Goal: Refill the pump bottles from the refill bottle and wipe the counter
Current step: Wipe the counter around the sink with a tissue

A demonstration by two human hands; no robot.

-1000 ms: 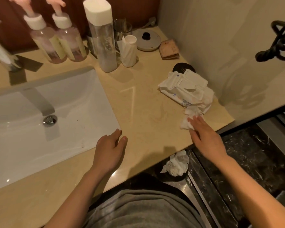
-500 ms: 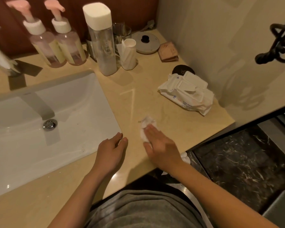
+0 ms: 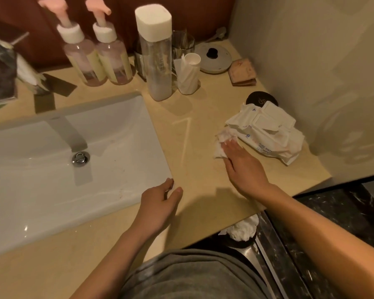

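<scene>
Pressing the wipe (image 3: 222,140) flat-palmed, nothing gripped, the right hand (image 3: 244,169) needs firm overlapping strokes, steering off the pack (image 3: 272,134) beside it.

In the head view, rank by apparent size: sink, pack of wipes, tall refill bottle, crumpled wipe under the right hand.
Sink, largest.
Tall refill bottle and pack of wipes look about alike; not ranked.
Crumpled wipe, smallest, partly covered by the right hand.

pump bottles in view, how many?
2. The left clear pink-pump bottle and the right clear pink-pump bottle stand side by side at the back of the beige counter, left of the tall white-capped refill bottle. None seems hidden.
</scene>
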